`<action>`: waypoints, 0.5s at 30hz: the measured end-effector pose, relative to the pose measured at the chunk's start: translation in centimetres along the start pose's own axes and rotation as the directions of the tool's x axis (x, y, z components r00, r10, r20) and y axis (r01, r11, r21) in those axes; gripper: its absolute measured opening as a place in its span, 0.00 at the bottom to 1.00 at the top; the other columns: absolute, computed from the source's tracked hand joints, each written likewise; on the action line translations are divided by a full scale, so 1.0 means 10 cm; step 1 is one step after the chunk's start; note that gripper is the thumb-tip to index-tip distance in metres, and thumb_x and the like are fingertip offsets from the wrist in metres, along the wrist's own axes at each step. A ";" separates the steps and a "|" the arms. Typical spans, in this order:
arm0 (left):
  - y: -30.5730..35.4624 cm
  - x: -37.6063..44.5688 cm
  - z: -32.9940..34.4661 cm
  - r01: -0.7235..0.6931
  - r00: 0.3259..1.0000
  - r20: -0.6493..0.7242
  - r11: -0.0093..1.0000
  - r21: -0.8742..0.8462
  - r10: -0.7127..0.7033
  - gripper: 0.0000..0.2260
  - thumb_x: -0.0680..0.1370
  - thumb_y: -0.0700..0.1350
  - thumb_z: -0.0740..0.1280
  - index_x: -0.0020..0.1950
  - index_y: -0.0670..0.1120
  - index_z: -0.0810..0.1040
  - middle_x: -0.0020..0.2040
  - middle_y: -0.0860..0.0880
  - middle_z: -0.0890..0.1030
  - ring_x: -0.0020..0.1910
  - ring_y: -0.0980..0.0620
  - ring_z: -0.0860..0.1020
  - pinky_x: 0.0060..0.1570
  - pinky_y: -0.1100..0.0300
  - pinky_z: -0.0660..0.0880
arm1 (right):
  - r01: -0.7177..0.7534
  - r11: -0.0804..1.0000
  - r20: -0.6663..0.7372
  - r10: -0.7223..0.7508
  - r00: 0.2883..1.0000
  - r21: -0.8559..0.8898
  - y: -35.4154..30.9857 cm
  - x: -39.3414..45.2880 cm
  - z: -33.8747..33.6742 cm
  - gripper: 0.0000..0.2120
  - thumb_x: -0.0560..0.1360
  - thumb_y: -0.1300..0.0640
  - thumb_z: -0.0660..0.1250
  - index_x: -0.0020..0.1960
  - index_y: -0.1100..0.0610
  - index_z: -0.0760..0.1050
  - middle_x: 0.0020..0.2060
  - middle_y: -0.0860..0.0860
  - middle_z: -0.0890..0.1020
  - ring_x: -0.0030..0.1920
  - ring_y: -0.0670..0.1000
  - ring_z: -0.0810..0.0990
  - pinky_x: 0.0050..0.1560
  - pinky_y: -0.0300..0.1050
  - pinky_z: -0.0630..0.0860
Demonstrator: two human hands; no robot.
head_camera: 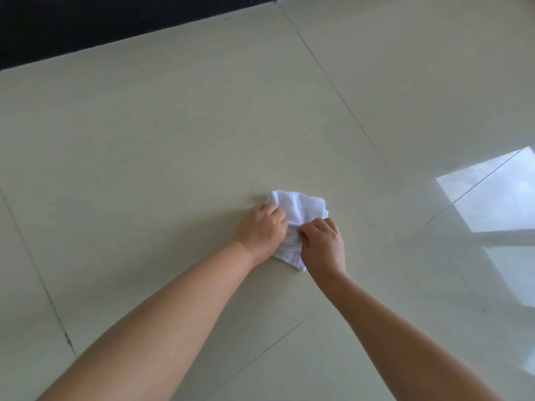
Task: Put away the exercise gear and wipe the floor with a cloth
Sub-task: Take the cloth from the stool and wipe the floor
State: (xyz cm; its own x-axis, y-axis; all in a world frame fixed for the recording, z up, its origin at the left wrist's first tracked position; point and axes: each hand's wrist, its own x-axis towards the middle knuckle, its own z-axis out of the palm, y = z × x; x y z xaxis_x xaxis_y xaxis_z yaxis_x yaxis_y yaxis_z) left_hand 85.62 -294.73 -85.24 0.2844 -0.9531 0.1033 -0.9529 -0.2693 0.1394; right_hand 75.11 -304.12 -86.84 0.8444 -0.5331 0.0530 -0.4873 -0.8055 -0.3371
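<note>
Both hands are down on the white cloth (295, 209), which lies bunched on the pale tiled floor (173, 140) roughly in the middle of one large tile. Her or his left hand (260, 230) has its fingers curled into the cloth's left edge, gripping a fold; the right hand (324, 241) pinches the fabric at its near right side, fingers bent round it.

No exercise gear is anywhere in sight, so I'd judge that part finished or going on elsewhere, and the wiping step is the one in hand. It looks as though the cloth is being gathered or refolded rather than swept. The next move probably calls for flattening it under the palms and pushing across the tile, over the grout lines (347, 105).

A dark strip (86, 24) runs along the far edge. No labels, brands or writing show anywhere.
</note>
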 end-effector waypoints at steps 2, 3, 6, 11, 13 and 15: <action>0.06 -0.19 -0.01 -0.027 0.999 -0.017 0.999 0.018 0.027 0.16 0.61 0.34 0.52 0.17 0.46 0.72 0.19 0.50 0.72 0.20 0.52 0.75 0.27 0.64 0.67 | 0.031 0.999 -0.018 -0.031 0.999 0.012 -0.05 -0.21 0.05 0.07 0.52 0.71 0.66 0.23 0.61 0.75 0.20 0.50 0.74 0.24 0.54 0.74 0.27 0.39 0.70; 0.09 -0.31 0.00 -0.044 0.999 -0.030 0.999 0.028 0.045 0.16 0.61 0.34 0.52 0.18 0.46 0.72 0.20 0.49 0.73 0.20 0.52 0.75 0.32 0.64 0.63 | 0.051 0.998 -0.018 -0.051 0.999 0.025 -0.07 -0.33 0.08 0.07 0.52 0.72 0.67 0.24 0.61 0.75 0.21 0.50 0.74 0.25 0.54 0.73 0.28 0.39 0.70; 0.14 -0.57 0.05 -0.064 0.997 -0.031 0.997 0.042 0.066 0.15 0.62 0.34 0.53 0.20 0.46 0.73 0.21 0.48 0.73 0.21 0.51 0.75 0.35 0.60 0.58 | 0.122 0.990 -0.040 -0.119 0.992 0.065 -0.09 -0.58 0.17 0.08 0.52 0.73 0.67 0.26 0.61 0.76 0.23 0.50 0.75 0.33 0.49 0.68 0.34 0.37 0.65; 0.10 -0.48 0.07 -0.034 0.999 -0.038 0.996 0.077 0.037 0.15 0.63 0.34 0.54 0.20 0.45 0.72 0.21 0.48 0.73 0.21 0.50 0.74 0.32 0.60 0.63 | 0.234 0.967 -0.038 -0.231 0.972 0.104 -0.04 -0.30 0.21 0.08 0.52 0.73 0.64 0.25 0.62 0.74 0.24 0.53 0.76 0.34 0.50 0.65 0.36 0.38 0.63; -0.04 -0.33 0.05 0.029 0.999 -0.019 0.996 0.082 -0.028 0.14 0.62 0.35 0.54 0.20 0.45 0.73 0.21 0.48 0.73 0.21 0.49 0.75 0.25 0.64 0.67 | 0.280 0.953 0.010 -0.283 0.959 0.118 -0.02 -0.05 0.20 0.07 0.56 0.72 0.64 0.26 0.62 0.76 0.26 0.54 0.78 0.31 0.53 0.74 0.35 0.38 0.67; -0.24 -0.15 0.04 0.113 0.993 0.014 0.988 0.103 -0.115 0.13 0.61 0.37 0.53 0.20 0.45 0.73 0.21 0.48 0.73 0.21 0.49 0.76 0.23 0.67 0.69 | 0.316 0.937 0.042 -0.325 0.945 0.147 -0.08 0.29 0.20 0.06 0.56 0.71 0.65 0.26 0.62 0.77 0.25 0.54 0.78 0.27 0.55 0.77 0.30 0.39 0.73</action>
State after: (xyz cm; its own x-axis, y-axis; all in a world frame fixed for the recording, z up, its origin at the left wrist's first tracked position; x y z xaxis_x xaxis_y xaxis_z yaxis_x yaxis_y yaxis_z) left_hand 87.42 -292.72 -86.14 0.3907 -0.9176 0.0729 -0.9204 -0.3881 0.0475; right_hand 78.39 -304.45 -88.33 0.9656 -0.2306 0.1201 -0.1570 -0.8854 -0.4376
